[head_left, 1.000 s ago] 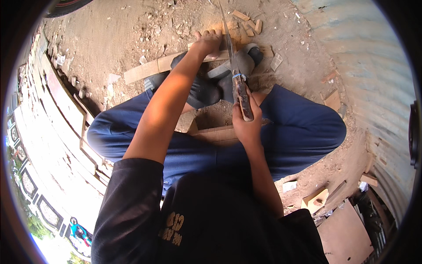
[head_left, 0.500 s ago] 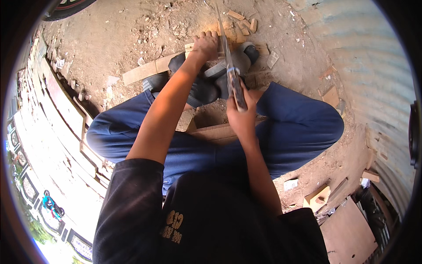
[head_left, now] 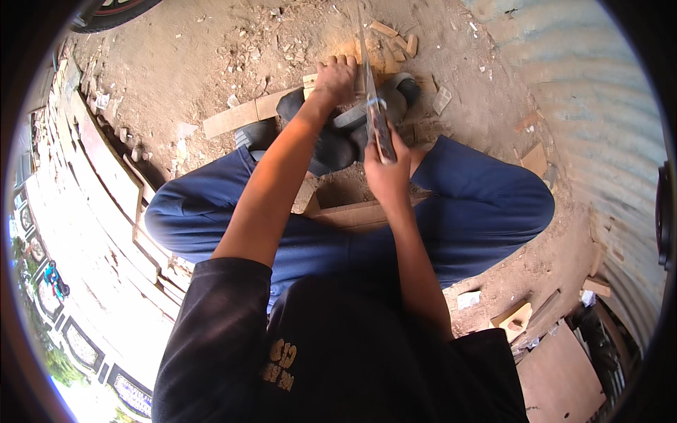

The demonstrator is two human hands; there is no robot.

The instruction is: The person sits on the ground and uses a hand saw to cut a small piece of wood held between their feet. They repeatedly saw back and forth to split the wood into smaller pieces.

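My right hand (head_left: 387, 166) is closed round the dark handle of a handsaw (head_left: 367, 74), whose long thin blade points away from me. Just left of the blade, my left hand (head_left: 335, 79) presses down with curled fingers on a light piece of wood (head_left: 309, 82), which it partly covers. Both feet, in dark footwear (head_left: 330, 151), are crossed against the wood under my hands. A longer flat board (head_left: 235, 118) reaches out to the left below the piece of wood. Where the blade meets the wood is blurred and hard to make out.
Small wood offcuts (head_left: 400, 42) and orange sawdust lie beyond the saw. A corrugated metal sheet (head_left: 585, 99) rises on the right. Stacked planks (head_left: 106, 162) line the left, and a wheel (head_left: 113, 15) shows at the far left. Another board (head_left: 564, 374) lies at the lower right.
The handsaw and my right hand have moved a little forward, away from me. My left hand stays on the piece of wood. The whole view has shifted slightly.
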